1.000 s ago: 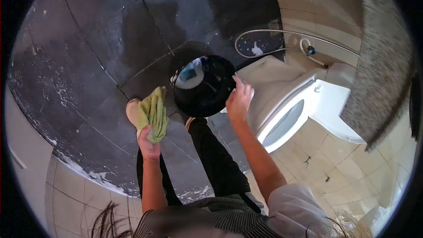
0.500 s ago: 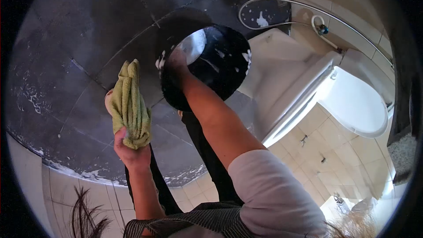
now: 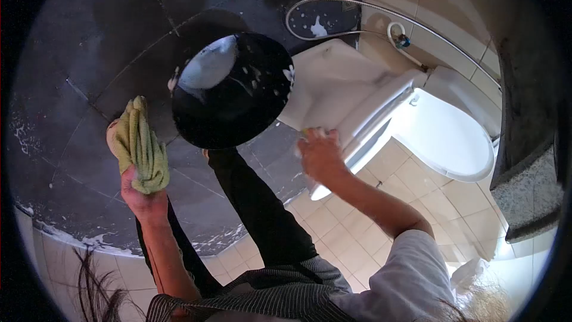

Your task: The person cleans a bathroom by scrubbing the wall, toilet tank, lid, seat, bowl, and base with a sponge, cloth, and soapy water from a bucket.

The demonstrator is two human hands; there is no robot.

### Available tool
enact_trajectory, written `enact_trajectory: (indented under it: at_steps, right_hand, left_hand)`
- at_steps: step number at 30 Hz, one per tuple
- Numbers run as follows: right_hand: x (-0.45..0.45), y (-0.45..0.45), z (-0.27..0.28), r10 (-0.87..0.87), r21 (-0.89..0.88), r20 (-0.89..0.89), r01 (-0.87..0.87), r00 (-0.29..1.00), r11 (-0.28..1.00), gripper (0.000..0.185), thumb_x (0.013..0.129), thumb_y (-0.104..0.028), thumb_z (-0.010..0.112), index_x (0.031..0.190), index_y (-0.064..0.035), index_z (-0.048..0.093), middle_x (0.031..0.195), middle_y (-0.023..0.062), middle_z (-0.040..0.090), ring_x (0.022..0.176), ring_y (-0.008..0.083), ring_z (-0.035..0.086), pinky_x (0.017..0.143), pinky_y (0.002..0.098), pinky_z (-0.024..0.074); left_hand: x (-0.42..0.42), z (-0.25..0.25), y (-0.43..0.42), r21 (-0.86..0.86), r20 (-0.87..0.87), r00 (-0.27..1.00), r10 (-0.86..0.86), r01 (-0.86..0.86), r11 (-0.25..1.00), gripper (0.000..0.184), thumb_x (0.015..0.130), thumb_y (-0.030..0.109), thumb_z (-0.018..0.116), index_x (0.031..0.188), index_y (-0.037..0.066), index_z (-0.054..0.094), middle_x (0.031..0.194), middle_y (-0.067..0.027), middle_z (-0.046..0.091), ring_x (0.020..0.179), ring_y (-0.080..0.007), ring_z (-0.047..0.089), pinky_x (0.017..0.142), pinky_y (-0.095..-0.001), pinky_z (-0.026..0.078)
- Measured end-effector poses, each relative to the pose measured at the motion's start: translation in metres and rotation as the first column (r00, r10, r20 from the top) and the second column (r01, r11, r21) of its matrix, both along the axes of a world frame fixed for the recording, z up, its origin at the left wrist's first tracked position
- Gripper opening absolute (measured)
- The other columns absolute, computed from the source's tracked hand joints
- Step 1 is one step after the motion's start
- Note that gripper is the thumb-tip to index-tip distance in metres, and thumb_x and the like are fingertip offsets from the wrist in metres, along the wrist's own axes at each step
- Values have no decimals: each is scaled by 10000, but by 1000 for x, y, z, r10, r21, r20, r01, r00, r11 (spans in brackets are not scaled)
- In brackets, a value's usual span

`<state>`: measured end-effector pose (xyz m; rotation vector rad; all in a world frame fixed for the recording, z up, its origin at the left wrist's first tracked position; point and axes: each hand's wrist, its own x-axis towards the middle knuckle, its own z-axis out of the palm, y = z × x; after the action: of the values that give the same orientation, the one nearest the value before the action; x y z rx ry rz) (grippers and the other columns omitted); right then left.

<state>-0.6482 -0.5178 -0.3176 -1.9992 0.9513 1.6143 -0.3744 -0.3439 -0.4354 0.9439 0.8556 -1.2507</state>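
Observation:
My left hand (image 3: 143, 200) is closed on a folded yellow-green towel (image 3: 140, 146), held upright over the dark floor. My right hand (image 3: 322, 152) is closed at the near side of the white toilet (image 3: 345, 92). Foam covers its fingers, and a bit of something yellow-green shows at the fingertips; most of it is hidden. Between my hands is a black bucket (image 3: 232, 113) with whitish, soapy liquid inside and foam spots on its wall. Neither hand touches the bucket.
Dark tiles (image 3: 77, 131) carry foam streaks, thickest along the wall's foot. A metal hose (image 3: 357, 3) curves behind the toilet to a blue-handled valve (image 3: 403, 40). The toilet lid (image 3: 456, 137) is raised. A grey stone counter (image 3: 527, 194) juts in at the right.
My right hand has come out of the bucket and moved right to the toilet's side, with foam on it. My left hand still grips the towel. The view has shifted a little to the right.

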Motion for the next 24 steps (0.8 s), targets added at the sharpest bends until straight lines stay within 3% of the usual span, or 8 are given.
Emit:
enact_trajectory:
  at_steps: [2, 5, 7, 10, 12, 15, 18, 24]
  right_hand:
    - [-29, -10, -11, 280, 64, -45, -277, 959, 959, 331, 780, -231, 544, 1076, -86, 576, 1151, 191, 508, 1147, 302, 421, 845, 613, 321]
    - [-90, -69, -19, 444, -213, -122, -460, 888, 862, 332, 830, -276, 453, 1087, -110, 581, 1210, 161, 481, 1181, 354, 351, 786, 672, 303]
    - [-111, -141, -30, 316, -267, -400, -440, 860, 858, 378, 834, -328, 425, 1112, -121, 575, 1275, 145, 421, 1161, 343, 379, 795, 663, 328]
    - [-165, -191, -62, 36, -302, -402, -170, 915, 938, 362, 813, -288, 448, 1073, -76, 585, 1222, 163, 467, 1099, 330, 433, 812, 601, 373]
    - [-177, -185, -71, 362, 144, -234, -336, 902, 931, 348, 791, -237, 460, 1045, -34, 585, 1150, 173, 517, 1078, 329, 455, 848, 541, 393]
    - [-121, -97, -61, 222, -72, 47, -219, 974, 973, 261, 709, -86, 494, 921, 10, 612, 1058, 197, 554, 996, 328, 522, 859, 428, 405]
    - [-70, -66, -72, 229, 388, 59, -233, 972, 892, 257, 760, -122, 487, 980, -65, 607, 1127, 134, 532, 1014, 309, 521, 870, 435, 394]
    - [-155, -151, -160, 189, 385, -161, -114, 969, 916, 340, 803, -213, 511, 1118, -87, 537, 1080, 126, 567, 1011, 313, 527, 881, 424, 387]
  left_hand:
    - [-4, -1, -1, -19, -7, 1000, 5, -5, 1000, 541, 772, 144, 504, 1278, 6, 370, 1227, -147, 484, 1116, -290, 490, 971, -407, 377]
    - [-12, -1, -3, 53, -6, 1000, -20, 20, 998, 532, 776, 145, 505, 1272, 3, 373, 1227, -143, 485, 1111, -286, 493, 965, -398, 381]
    - [-16, -1, -5, 78, -16, 1000, -22, 23, 997, 533, 776, 149, 509, 1269, 0, 374, 1227, -142, 486, 1109, -283, 495, 959, -396, 387]
    - [-20, -3, -3, 96, -22, 999, -41, 43, 994, 543, 769, 154, 519, 1268, -3, 375, 1227, -139, 487, 1105, -278, 498, 948, -395, 393]
    - [-22, -3, -1, 103, -18, 999, -49, 50, 993, 553, 762, 155, 526, 1270, -3, 374, 1228, -137, 487, 1105, -276, 499, 945, -394, 395]
    - [-21, -5, -5, 99, -13, 998, -55, 56, 994, 569, 748, 151, 539, 1270, -4, 375, 1226, -136, 489, 1105, -279, 498, 945, -391, 393]
    - [-21, -6, -10, 114, 9, 999, -46, 45, 993, 572, 735, 143, 545, 1263, -6, 383, 1217, -137, 495, 1101, -281, 501, 942, -387, 394]
    - [-15, -6, -9, 206, 10, 999, -39, 36, 978, 539, 746, 140, 526, 1248, -8, 397, 1210, -139, 500, 1097, -281, 505, 936, -388, 400]
